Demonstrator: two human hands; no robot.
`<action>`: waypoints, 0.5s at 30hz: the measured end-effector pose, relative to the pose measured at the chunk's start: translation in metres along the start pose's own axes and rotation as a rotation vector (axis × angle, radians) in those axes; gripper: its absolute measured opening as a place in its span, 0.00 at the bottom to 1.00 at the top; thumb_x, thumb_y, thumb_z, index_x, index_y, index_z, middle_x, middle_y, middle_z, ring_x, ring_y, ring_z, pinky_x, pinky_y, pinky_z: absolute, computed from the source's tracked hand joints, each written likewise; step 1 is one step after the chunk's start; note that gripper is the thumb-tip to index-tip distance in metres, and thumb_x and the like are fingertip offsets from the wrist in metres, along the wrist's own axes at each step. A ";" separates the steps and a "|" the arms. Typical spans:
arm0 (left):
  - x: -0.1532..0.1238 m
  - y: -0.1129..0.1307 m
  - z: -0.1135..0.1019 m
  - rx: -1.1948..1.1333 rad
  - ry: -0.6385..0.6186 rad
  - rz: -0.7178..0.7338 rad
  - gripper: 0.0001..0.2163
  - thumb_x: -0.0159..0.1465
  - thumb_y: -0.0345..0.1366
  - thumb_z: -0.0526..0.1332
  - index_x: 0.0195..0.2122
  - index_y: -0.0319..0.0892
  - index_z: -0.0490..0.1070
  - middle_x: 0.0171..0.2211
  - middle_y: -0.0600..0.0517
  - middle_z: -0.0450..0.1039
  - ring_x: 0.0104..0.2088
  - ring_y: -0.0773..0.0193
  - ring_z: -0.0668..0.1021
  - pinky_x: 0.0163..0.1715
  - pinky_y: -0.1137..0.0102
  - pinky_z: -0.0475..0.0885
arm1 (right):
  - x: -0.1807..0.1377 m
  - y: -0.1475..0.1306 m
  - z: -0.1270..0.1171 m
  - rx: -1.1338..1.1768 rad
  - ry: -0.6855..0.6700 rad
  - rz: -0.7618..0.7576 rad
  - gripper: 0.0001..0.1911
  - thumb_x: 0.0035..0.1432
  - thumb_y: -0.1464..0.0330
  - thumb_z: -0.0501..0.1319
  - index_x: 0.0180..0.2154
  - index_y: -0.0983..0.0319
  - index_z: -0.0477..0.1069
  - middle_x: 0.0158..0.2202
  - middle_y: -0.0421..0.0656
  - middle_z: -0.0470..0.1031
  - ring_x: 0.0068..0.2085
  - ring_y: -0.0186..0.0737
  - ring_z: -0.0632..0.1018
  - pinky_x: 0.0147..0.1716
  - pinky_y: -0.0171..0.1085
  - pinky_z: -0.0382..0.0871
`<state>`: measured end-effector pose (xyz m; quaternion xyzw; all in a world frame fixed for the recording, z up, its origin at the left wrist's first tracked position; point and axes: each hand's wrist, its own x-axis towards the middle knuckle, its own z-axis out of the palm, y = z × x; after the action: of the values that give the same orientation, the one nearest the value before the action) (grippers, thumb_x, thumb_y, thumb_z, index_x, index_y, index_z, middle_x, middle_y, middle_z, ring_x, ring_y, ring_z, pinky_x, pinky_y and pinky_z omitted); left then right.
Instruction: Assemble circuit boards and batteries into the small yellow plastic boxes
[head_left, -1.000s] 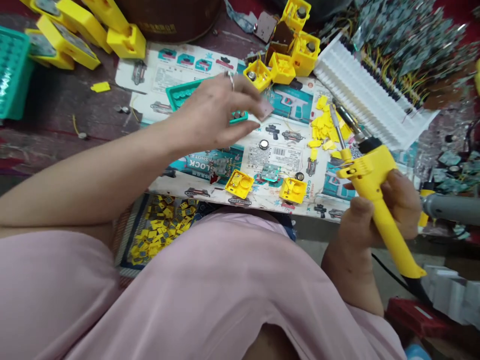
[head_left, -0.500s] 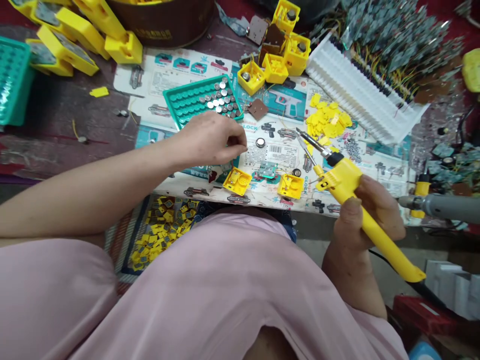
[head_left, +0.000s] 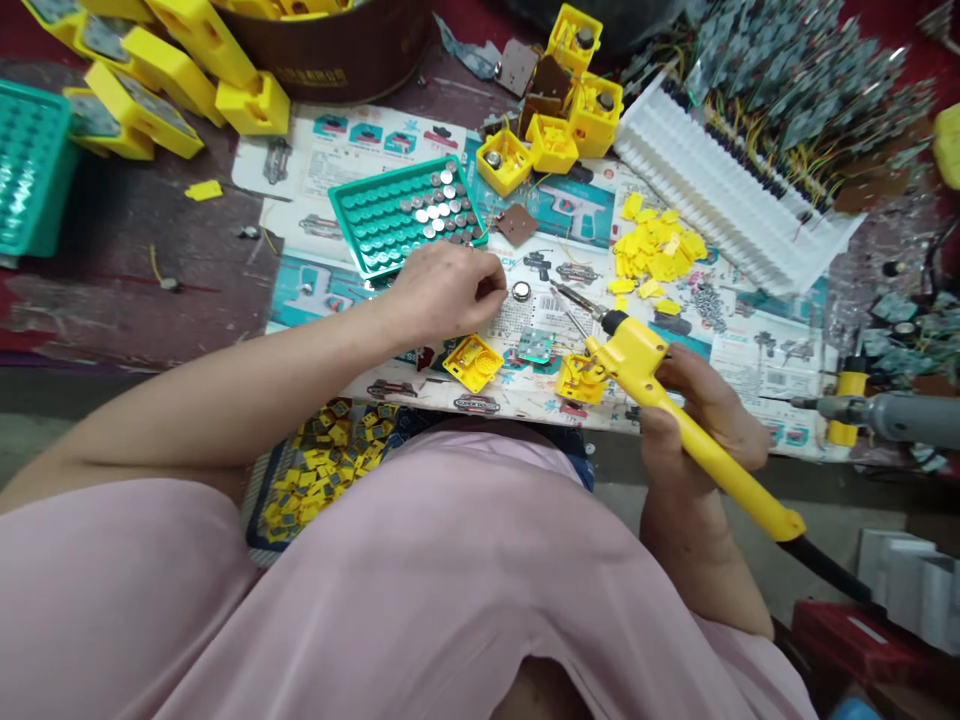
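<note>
My right hand (head_left: 701, 415) grips a yellow soldering iron (head_left: 712, 455). Its metal tip and a thin feed tube beside it point left, near a small round silver part (head_left: 521, 291) on the printed card. My left hand (head_left: 454, 285) hovers left of that round part, thumb and fingertips pinched together; whatever is between them is hidden. Below lie a green circuit board (head_left: 535, 345) and an open yellow case half (head_left: 474, 363). Another yellow case half (head_left: 580, 380) sits partly behind the iron. Behind my left hand is a green tray (head_left: 360, 225) holding round silver parts.
Yellow cases (head_left: 504, 163) with wired parts stand at the back. A pile of yellow tabs (head_left: 656, 250) lies beside a white rack (head_left: 720, 185) of wired boards. A grey tool (head_left: 892, 412) juts in from the right. Another green tray (head_left: 30, 170) stands far left.
The soldering iron has moved left in my right hand, its tip now nearer the round silver part. My left hand has shifted slightly right and down, still pinched.
</note>
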<state>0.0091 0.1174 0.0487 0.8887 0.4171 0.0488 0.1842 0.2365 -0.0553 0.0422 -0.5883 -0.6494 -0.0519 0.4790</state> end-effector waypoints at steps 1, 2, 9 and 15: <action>0.003 0.001 0.002 0.002 0.005 0.001 0.15 0.61 0.39 0.53 0.37 0.43 0.80 0.32 0.49 0.81 0.36 0.58 0.81 0.36 0.67 0.72 | 0.000 -0.002 0.001 -0.035 -0.019 -0.018 0.22 0.60 0.59 0.66 0.54 0.58 0.75 0.37 0.43 0.83 0.31 0.39 0.82 0.29 0.35 0.78; 0.005 0.001 0.004 0.002 0.012 0.001 0.15 0.61 0.39 0.53 0.36 0.43 0.80 0.32 0.48 0.81 0.36 0.57 0.80 0.36 0.66 0.72 | 0.001 -0.004 0.001 -0.072 -0.039 -0.039 0.21 0.60 0.60 0.66 0.54 0.57 0.75 0.37 0.43 0.83 0.31 0.40 0.82 0.29 0.35 0.78; 0.012 0.004 0.006 0.004 -0.047 -0.049 0.15 0.61 0.39 0.55 0.37 0.43 0.80 0.33 0.46 0.81 0.36 0.54 0.81 0.37 0.63 0.73 | 0.011 -0.014 0.005 -0.157 -0.182 -0.225 0.15 0.56 0.70 0.69 0.45 0.57 0.73 0.34 0.39 0.84 0.31 0.37 0.84 0.29 0.31 0.78; 0.014 0.008 0.004 0.013 -0.055 -0.069 0.13 0.60 0.38 0.55 0.36 0.43 0.80 0.32 0.47 0.81 0.36 0.53 0.81 0.35 0.63 0.73 | 0.019 -0.015 0.013 -0.153 -0.197 -0.317 0.12 0.57 0.70 0.69 0.43 0.60 0.72 0.33 0.42 0.83 0.31 0.35 0.83 0.31 0.29 0.77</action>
<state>0.0252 0.1221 0.0467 0.8760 0.4424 0.0150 0.1915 0.2204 -0.0379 0.0559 -0.5154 -0.7719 -0.1180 0.3530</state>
